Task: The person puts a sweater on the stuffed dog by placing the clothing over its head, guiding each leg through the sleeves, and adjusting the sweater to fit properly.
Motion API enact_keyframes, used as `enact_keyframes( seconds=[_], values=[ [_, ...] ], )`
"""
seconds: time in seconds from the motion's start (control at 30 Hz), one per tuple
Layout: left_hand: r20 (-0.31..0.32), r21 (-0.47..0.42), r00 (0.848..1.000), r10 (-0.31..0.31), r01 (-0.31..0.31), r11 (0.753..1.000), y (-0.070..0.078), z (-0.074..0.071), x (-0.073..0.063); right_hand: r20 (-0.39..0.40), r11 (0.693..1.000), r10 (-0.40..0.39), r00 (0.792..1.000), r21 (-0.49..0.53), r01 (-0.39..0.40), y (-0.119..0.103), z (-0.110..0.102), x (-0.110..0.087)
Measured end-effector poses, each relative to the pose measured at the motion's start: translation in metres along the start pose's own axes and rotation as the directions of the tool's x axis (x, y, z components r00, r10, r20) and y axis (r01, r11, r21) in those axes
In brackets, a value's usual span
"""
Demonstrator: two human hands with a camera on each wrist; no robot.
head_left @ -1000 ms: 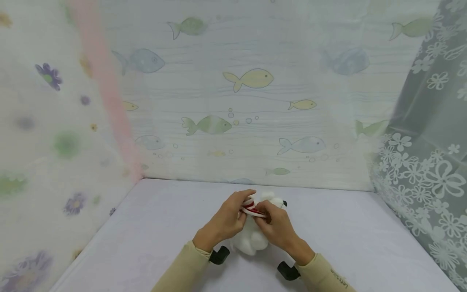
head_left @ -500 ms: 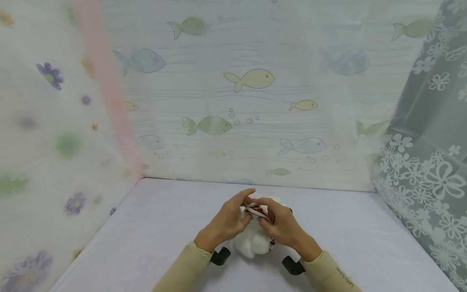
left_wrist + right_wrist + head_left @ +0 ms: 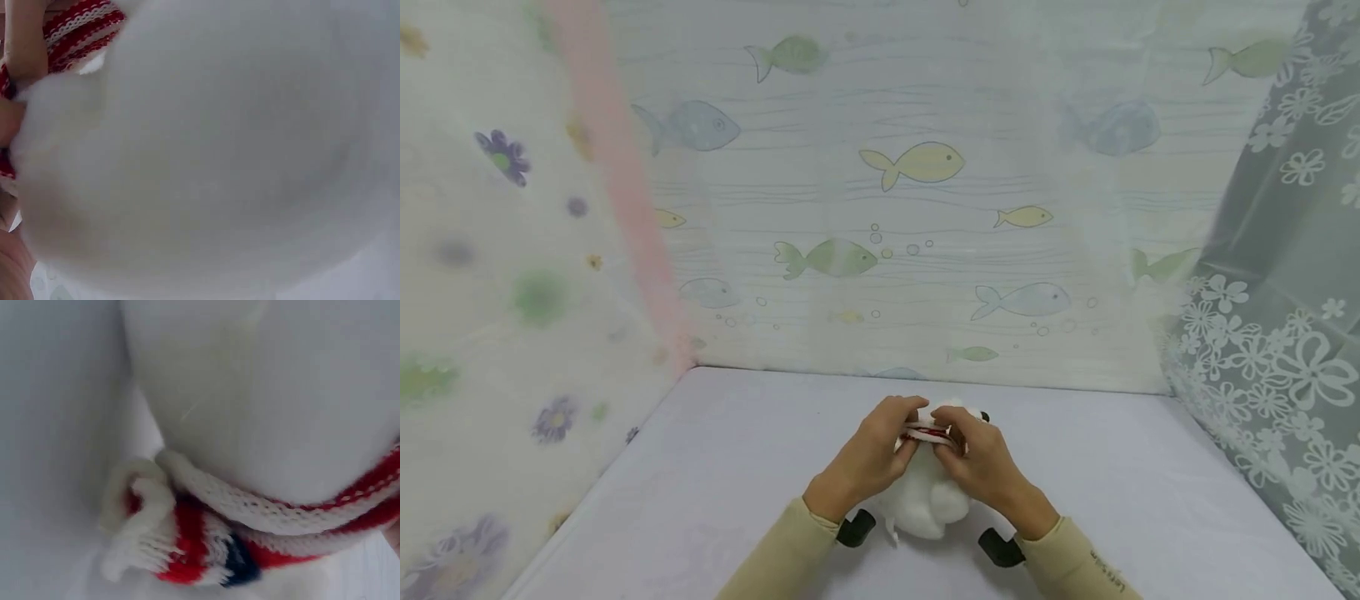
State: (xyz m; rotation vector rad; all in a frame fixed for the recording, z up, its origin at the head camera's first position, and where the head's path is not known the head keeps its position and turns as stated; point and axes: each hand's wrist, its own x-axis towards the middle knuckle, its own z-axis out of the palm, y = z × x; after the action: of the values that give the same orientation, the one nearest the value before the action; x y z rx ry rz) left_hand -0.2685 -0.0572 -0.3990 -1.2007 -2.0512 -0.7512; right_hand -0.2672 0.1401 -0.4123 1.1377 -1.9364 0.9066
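A white plush toy [image 3: 925, 500] with a dark nose [image 3: 985, 416] lies on the table, its head partly behind my hands. A red and white striped knitted scarf [image 3: 927, 434] passes across it at the neck. My left hand [image 3: 868, 446] pinches the scarf from the left, and my right hand [image 3: 988, 462] pinches it from the right, the two close together. White plush [image 3: 219, 156] fills most of the left wrist view, with the scarf [image 3: 81, 31] at the upper corner. In the right wrist view the scarf [image 3: 281, 515] wraps along the plush, its curled end showing a navy band.
The white tabletop [image 3: 737, 450] extends around the toy. Behind it stands a fish-print curtain [image 3: 917, 208], with a flowered one [image 3: 527, 292] to the left and a grey lace one [image 3: 1292, 333] to the right. Dark wrist cameras [image 3: 1000, 548] sit below the hands.
The right hand has shifted slightly right since a second ago. The toy's nose swung right, then back. A scarf piece seen below the right hand half a second ago is now out of sight.
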Motion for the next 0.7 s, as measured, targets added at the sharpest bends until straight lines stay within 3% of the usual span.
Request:
enact_keyframes(
  seconds=[0.07, 0.13, 0.3, 0.47, 0.7],
  values=[
    [-0.036, 0.026, 0.999, -0.014, 0.015, 1.000, -0.002, 0.001, 0.000, -0.002, 1.000, 0.023, 1.000, 0.003, -0.023, 0.001, -0.002, 0.000],
    [-0.073, 0.055, 0.995, -0.075, 0.079, 0.995, -0.004, 0.001, 0.000, 0.016, 0.998, 0.063, 0.998, 0.011, -0.064, 0.002, -0.003, 0.000],
    [-0.123, 0.045, 0.960, -0.253, 0.260, 0.965, -0.006, 0.001, -0.003, 0.020, 0.979, 0.197, 0.980, 0.056, -0.198, 0.002, -0.006, 0.002],
    [-0.006, -0.107, 0.962, -0.273, 0.271, 0.957, -0.003, -0.001, -0.002, 0.056, 0.937, 0.324, 0.944, 0.117, -0.328, 0.002, -0.010, 0.001],
    [0.129, -0.263, 0.957, -0.259, 0.285, 0.922, 0.003, -0.009, 0.002, 0.261, 0.865, 0.419, 0.870, 0.176, -0.470, -0.001, -0.023, 0.005]
  ],
)
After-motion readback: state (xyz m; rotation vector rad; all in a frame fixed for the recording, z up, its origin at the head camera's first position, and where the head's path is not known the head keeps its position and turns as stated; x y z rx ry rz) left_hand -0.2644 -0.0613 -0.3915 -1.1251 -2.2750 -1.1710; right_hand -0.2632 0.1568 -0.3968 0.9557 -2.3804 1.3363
